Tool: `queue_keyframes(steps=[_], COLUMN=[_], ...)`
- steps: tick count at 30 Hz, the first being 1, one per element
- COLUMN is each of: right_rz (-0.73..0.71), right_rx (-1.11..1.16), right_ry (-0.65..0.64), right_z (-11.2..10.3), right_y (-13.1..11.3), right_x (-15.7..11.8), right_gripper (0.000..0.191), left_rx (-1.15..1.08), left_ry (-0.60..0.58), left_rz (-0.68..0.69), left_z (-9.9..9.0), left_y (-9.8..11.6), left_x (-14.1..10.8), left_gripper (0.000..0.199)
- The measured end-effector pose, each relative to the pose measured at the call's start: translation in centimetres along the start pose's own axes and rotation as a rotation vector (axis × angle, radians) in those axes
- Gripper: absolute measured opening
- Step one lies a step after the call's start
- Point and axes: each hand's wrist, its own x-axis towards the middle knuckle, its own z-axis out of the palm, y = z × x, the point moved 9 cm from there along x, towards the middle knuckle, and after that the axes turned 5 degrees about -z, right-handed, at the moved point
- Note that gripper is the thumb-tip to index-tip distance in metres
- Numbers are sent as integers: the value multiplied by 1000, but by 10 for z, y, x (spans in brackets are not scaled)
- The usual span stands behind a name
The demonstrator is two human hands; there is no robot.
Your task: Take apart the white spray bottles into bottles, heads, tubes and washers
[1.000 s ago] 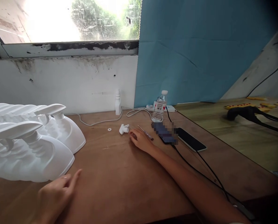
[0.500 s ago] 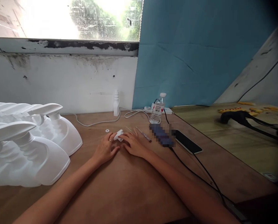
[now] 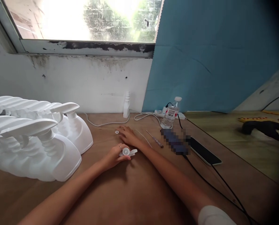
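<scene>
My left hand (image 3: 116, 155) grips a small white plastic part (image 3: 126, 152) with a round opening facing up and a flat arm pointing right. It holds the part just above the wooden table, between the thumb and fingers. Beyond it, my right hand (image 3: 128, 136) lies low over the table with its fingers stretched to the left. Their tips are beside a small white washer (image 3: 117, 132), and I cannot tell whether they touch it. To the right of that hand lies a thin screwdriver (image 3: 155, 139).
Rows of white spray bottles (image 3: 66, 156) fill the left side. A small white bottle (image 3: 126, 106) stands by the wall. A clear water bottle (image 3: 169, 115), a power strip (image 3: 181, 115), a blurred-out dark object (image 3: 174, 141) and a phone (image 3: 205, 151) with cables are on the right.
Both hands were together at the white plastic part. My left hand has brought it nearer to me and turned its opening up, while my right hand has let go and reached left toward the washer.
</scene>
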Motion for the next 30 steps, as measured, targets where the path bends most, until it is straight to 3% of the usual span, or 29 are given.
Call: queue_keyframes(steps=[3, 6, 12, 16, 18, 22, 25, 30], right_rz=[-17, -17, 91, 93, 14, -144, -171, -190], right_rx=[-59, -72, -36, 59, 81, 56, 21, 23], right_ry=[-46, -50, 153, 384, 384, 248, 177, 197], right_z=[12, 4, -50, -80, -80, -60, -49, -50], right_y=[-3, -3, 2, -27, -50, -83, -84, -81], right_x=[-4, -26, -79, -96, -95, -87, -86, -91], right_gripper=[22, 11, 24, 25, 21, 19, 21, 20], left_rx=[-74, -108, -135, -121, -120, -79, -61, -58], left_ry=[22, 21, 5, 14, 15, 38, 44, 38], left_rz=[-36, -84, -125, -129, -123, -65, -53, -55], left_z=[-2, -2, 1, 1, 2, 1, 1, 2], left_y=[-7, -12, -16, -16, -17, -14, -14, -13], left_x=[3, 3, 2, 3, 3, 4, 4, 4], left_gripper=[37, 38, 37, 37, 37, 31, 28, 27])
